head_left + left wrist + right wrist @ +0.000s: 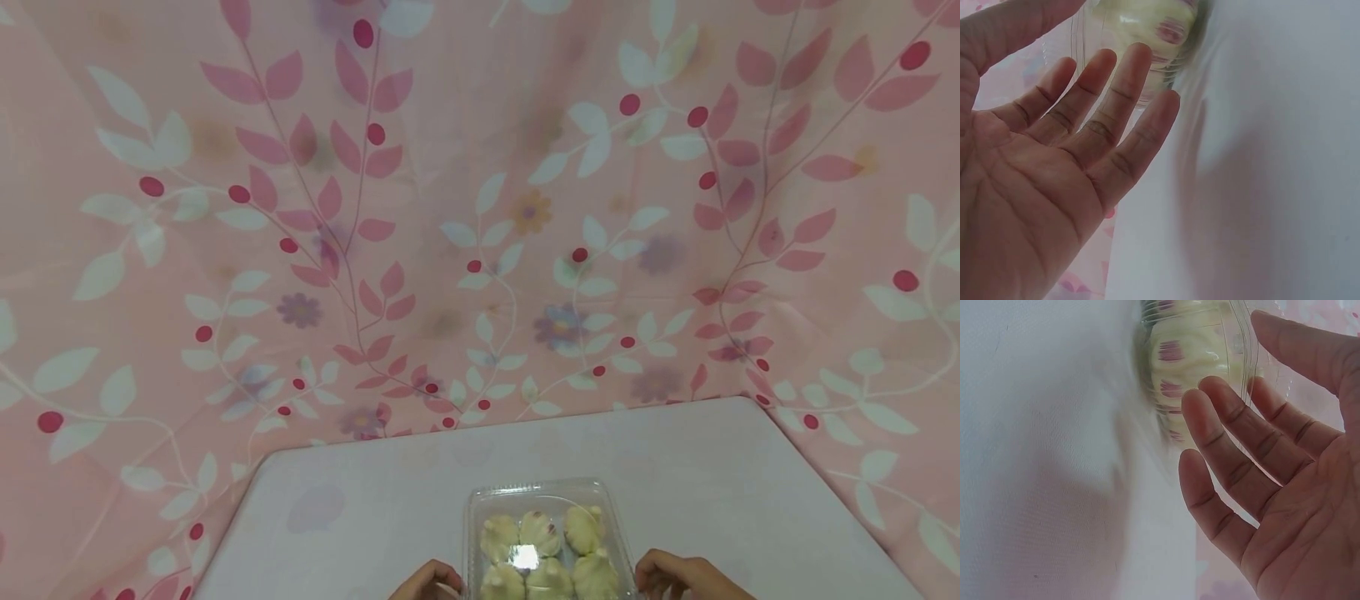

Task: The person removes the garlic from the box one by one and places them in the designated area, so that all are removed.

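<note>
A clear plastic clamshell box (534,492) stands at the near edge of the table, closed, with a bright glare on its lid. Inside sit several pale, ribbed bulbs with purple streaks, which look like garlic (542,533). My left hand (429,578) is at the box's left side, and my right hand (686,573) at its right side. In the left wrist view, the left fingers (1132,81) are extended, their tips right at the box wall. The right wrist view has the right fingers (1204,419) slightly bent against the box's side, thumb apart near the lid edge.
The table wears a white cover (375,500) with rounded far corners. Behind it and along its sides hangs a pink cloth (450,317) printed with leaves, berries and flowers.
</note>
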{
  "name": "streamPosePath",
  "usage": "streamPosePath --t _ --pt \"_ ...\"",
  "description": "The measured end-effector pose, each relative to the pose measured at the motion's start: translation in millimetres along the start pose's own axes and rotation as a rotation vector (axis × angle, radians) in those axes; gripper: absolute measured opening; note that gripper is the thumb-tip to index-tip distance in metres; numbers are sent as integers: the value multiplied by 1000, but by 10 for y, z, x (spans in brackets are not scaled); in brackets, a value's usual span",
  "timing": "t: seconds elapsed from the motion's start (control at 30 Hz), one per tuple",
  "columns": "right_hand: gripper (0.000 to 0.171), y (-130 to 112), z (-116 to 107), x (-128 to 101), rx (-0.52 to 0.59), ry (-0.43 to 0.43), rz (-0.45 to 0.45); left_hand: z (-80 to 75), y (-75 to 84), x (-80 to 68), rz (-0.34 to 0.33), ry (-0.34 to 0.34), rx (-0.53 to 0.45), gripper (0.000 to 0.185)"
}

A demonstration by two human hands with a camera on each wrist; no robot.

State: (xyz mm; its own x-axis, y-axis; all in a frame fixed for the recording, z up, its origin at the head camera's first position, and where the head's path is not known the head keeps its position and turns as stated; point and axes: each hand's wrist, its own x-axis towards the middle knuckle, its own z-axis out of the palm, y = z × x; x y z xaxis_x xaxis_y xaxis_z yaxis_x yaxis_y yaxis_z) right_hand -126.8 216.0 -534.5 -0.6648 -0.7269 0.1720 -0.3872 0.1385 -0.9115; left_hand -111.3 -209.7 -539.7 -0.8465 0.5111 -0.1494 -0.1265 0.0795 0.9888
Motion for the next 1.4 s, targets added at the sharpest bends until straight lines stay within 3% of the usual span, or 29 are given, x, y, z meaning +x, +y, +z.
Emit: streamPosePath --t 0.3,0.7,0.83,1.0,1.17,1.4 --pt "18 13 0 9 -32 -7 -53 2 -84 45 91 -41 -39 24" --pt "16 3 -1 1 -12 -8 -35 -14 -212 112 211 -100 -34 32" --pt "17 5 -6 5 -14 -12 -37 -36 -219 116 184 -162 -115 31" --pt "19 8 -5 1 -24 -12 -49 -85 -258 132 142 -209 -208 9" --pt "18 17 5 -2 -10 -4 -58 -137 -358 154 92 -230 -294 12" --pt "20 16 9 -5 6 3 -72 -176 -468 180 153 -270 -309 18"
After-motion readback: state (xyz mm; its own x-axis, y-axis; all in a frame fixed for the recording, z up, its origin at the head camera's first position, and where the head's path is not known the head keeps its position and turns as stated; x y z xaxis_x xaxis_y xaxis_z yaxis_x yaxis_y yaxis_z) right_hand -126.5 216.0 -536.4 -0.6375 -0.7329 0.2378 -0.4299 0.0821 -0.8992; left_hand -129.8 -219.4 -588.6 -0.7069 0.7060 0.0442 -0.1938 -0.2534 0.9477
